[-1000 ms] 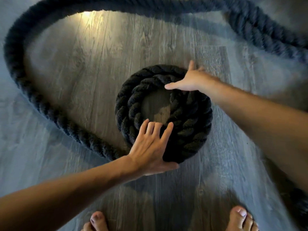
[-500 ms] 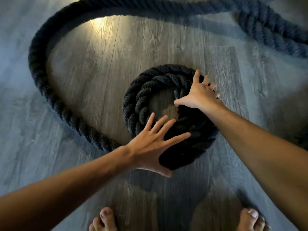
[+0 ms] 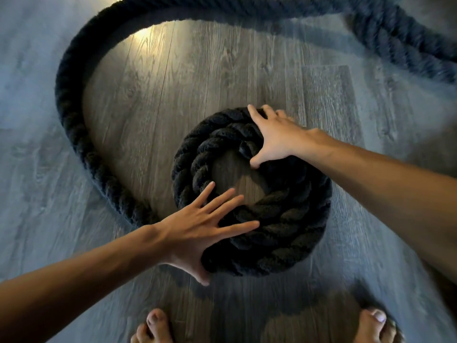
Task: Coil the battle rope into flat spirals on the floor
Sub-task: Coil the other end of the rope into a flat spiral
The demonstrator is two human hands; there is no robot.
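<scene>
A thick black battle rope lies on the wood floor. Part of it is wound into a small flat spiral (image 3: 284, 219) of about two turns with a bare gap in the middle. My left hand (image 3: 197, 226) lies flat on the spiral's near left side, fingers straight and spread, thumb against the outer edge. My right hand (image 3: 274, 137) grips the far right of the spiral, fingers curled over the outer turn and thumb hooked inside. The loose rope (image 3: 71, 100) leaves the spiral at its left and sweeps in a wide loop round the far side.
The grey wood-plank floor (image 3: 222, 78) is bare inside the wide loop. More loose rope (image 3: 385, 33) runs off at the top right. My bare feet, left foot (image 3: 153, 328) and right foot (image 3: 376, 325), stand just short of the spiral.
My right hand slid along the spiral's far side and curled its fingers round the rope. The wide loop on the left has drawn in toward the spiral. My left hand stays flat.
</scene>
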